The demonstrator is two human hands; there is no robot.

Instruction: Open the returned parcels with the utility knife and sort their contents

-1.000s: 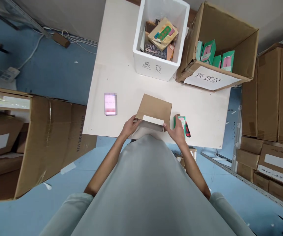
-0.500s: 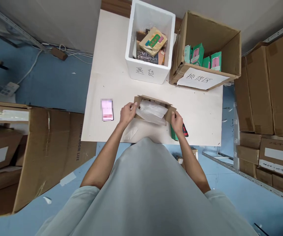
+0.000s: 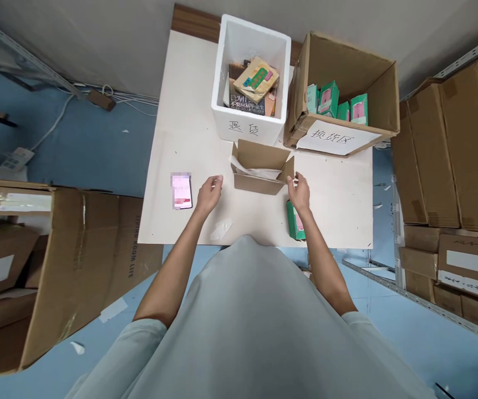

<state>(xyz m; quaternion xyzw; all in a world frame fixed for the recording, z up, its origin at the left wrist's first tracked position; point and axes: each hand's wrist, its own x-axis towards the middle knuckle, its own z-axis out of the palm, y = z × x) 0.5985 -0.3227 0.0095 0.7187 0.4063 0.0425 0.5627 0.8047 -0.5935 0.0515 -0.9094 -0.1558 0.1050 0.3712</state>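
- Small carton [image 3: 258, 183]: stands open-topped on the surface [image 3: 339, 199], ahead of the person and between the two hands, with white wrapping [image 3: 264, 173] inside.
- Its long axis runs left to right, roughly along the line between the hands, the right end slightly nearer the person.
- Right hand [image 3: 299, 191] is the nearer, its fingertips at the carton's right end flap; I cannot tell whether they touch or pinch it. The fingers are loosely bent.
- Left hand [image 3: 210, 192] lies apart from the carton's left end; its grip is loosely curled and empty, with bare surface between.
- Behind, the foam box [image 3: 245, 126] and the large carton [image 3: 341, 138] stand close, leaving little room at the back.
- Toward the person there is more room before the near edge; a plastic scrap [image 3: 221, 229] lies there.
- Green box [image 3: 293, 220] sits by the right wrist, near that edge; the phone [image 3: 182, 191] lies left of the left hand.
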